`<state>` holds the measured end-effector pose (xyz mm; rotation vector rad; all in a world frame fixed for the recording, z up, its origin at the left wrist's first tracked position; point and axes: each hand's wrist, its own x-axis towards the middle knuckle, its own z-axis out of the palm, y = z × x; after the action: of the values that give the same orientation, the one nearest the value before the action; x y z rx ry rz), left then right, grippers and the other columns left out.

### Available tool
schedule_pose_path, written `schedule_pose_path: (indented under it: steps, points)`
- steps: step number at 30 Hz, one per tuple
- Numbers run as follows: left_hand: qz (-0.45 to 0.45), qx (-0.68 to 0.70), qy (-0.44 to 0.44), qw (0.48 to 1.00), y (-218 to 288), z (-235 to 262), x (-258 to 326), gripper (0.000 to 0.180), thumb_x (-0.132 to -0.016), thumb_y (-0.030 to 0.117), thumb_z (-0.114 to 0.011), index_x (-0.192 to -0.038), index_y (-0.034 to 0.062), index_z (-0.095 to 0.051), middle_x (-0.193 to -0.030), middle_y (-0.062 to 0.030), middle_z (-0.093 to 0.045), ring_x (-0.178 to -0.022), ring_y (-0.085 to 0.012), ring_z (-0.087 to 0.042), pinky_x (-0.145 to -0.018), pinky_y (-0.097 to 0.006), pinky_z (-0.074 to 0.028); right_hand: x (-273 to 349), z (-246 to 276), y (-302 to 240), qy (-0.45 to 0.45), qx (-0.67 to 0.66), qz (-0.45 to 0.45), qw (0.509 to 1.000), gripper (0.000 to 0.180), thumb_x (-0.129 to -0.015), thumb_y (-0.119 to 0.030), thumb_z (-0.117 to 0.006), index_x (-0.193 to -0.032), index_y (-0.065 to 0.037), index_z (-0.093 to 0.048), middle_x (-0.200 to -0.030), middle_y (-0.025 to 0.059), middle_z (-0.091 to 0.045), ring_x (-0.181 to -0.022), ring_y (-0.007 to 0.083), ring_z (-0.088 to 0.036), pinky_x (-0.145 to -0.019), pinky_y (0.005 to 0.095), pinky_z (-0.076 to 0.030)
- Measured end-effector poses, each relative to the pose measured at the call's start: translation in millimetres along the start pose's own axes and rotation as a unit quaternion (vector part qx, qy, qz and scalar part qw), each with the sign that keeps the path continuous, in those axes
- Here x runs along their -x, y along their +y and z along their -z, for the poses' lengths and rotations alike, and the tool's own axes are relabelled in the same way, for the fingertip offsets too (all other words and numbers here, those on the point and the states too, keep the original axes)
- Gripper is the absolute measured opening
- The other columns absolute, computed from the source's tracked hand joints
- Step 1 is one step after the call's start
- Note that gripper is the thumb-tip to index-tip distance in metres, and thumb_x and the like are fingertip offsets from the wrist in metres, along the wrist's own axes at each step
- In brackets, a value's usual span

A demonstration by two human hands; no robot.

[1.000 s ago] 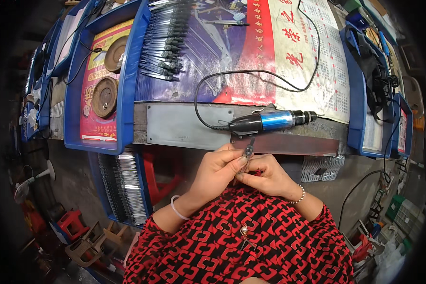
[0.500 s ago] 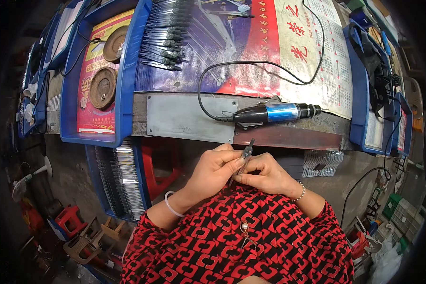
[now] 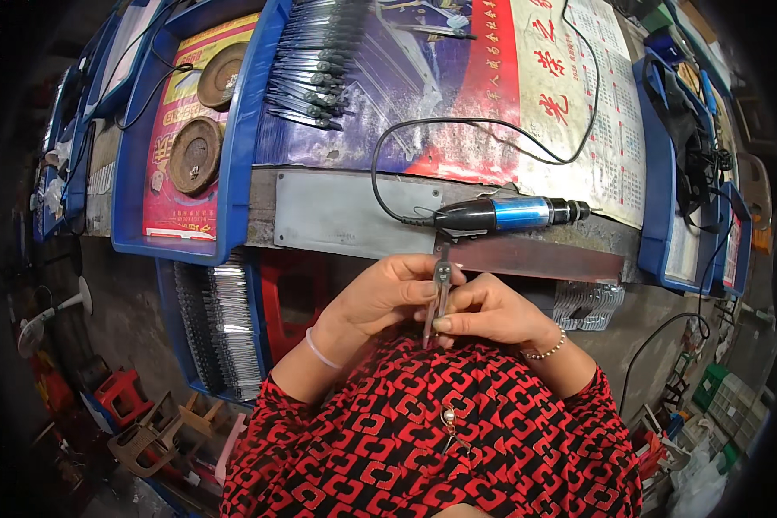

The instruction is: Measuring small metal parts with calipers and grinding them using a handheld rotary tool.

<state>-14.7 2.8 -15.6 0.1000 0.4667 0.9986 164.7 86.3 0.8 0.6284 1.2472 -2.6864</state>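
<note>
Both hands in close now, left hand (image 3: 387, 295) and right hand (image 3: 499, 316) pinching the slim, dark-headed metal compass-like piece (image 3: 442, 276) before the worn, paper-covered workbench (image 3: 600, 233), seemingly mid-adjustment, which calls for steady fingertips, blue-and-black cylindrical power tool (image 3: 520, 213) lying beyond on the far side.

Free way from left grip (image 3: 384, 292) over grey plate (image 3: 341, 214) between 2 obstacles: blue tray (image 3: 235, 177), corded power tool (image 3: 520, 213)

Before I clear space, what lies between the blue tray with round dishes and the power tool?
The head view shows a flat grey plate there, with a black cable over its right end.
</note>
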Motion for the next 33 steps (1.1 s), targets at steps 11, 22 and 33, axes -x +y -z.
schedule_pose_path:
  steps: [11, 22, 33]
  points:
    - [-0.185, -0.042, 0.008, 0.982, 8, 11, 12, 0.021, -0.080, 0.004, -0.062, -0.100, -0.0032, -0.060, -0.095, -0.0092, -0.062, -0.091, -0.0237, -0.062, -0.083, -0.033, -0.049, 19, 25, -58, 0.322, 0.687, 0.215, 0.615, 0.046, -0.068, -0.009, -0.069, -0.111, -0.005, -0.053, -0.104, 0.0118, -0.054, -0.094, 0.0288, -0.052, -0.082, 0.0376, -0.041]
    - [-0.491, -0.705, 0.257, 0.443, -6, -14, 29, 0.038, -0.063, -0.012, -0.066, -0.099, -0.0059, -0.058, -0.083, -0.0138, -0.060, -0.064, -0.0259, -0.058, -0.055, -0.030, -0.047, 15, 50, -70, 0.231, 0.695, 0.163, 0.661, 0.062, -0.061, -0.007, -0.071, -0.119, -0.006, -0.050, -0.096, 0.0127, -0.053, -0.086, 0.0292, -0.051, -0.077, 0.0365, -0.041]
    - [-0.484, -0.785, 0.223, 0.316, -3, -8, 48, 0.026, -0.069, 0.002, -0.062, -0.093, -0.0044, -0.057, -0.085, -0.0134, -0.058, -0.063, -0.0211, -0.056, -0.050, -0.028, -0.042, 36, 20, -60, 0.343, 0.201, 0.375, 0.837, 0.093, -0.057, -0.031, -0.082, -0.128, 0.006, -0.036, -0.084, 0.0030, -0.043, -0.073, 0.0106, -0.044, -0.060, 0.0217, -0.037]
